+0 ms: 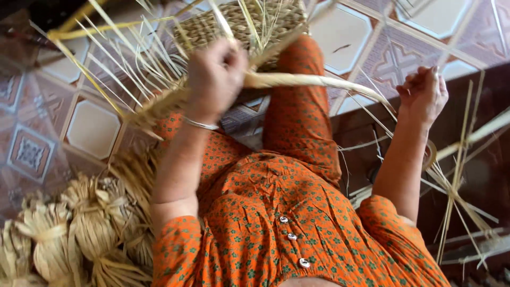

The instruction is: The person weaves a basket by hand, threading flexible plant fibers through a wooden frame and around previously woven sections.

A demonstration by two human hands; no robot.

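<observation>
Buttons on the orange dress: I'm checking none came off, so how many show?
3, in a short line down the dress front: top button, middle, bottom. More may lie past the lower edge.

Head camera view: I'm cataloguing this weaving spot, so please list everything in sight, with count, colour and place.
woven mat: one, tan, on the floor at top centre, loose strips sticking out
long straw strip: one, pale yellow, stretched between the two hands
tied straw bundles: several, pale tan, bottom left on the floor
loose strips: several, pale, crossed at right on the dark floor
tiled floor: patterned cream and maroon, left and top
orange floral dress: one, centre and bottom
bangle: one, silver, left wrist
left hand: fingers closed on the strip
right hand: fingers pinching the strip's far end
</observation>
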